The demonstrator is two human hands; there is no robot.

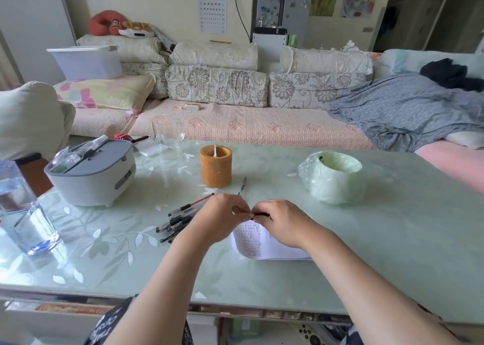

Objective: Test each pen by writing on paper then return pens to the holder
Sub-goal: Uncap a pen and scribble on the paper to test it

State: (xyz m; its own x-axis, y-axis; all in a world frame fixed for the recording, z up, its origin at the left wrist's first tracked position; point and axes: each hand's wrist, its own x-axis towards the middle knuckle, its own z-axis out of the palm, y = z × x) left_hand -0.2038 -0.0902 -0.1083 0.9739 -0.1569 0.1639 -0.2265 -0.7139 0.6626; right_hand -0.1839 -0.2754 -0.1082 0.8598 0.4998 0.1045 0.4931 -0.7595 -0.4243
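My left hand (218, 220) and my right hand (284, 221) meet above a printed sheet of paper (258, 242), both pinching one black pen (258, 215) held level between them. Only a short black part of that pen shows between the fingers. A pile of several black pens (175, 222) lies just left of my left hand, with a red pen (201, 201) at its far side. One more pen (242, 185) lies alone near the brown cylindrical holder (216, 170), which stands upright behind my hands with a white stick inside.
On the glass table (392, 240) stand a grey lidded appliance (91, 173) at the left, a clear water bottle (23, 211) at the far left and a green plastic bag roll (334, 177) at the right. A sofa runs behind the table.
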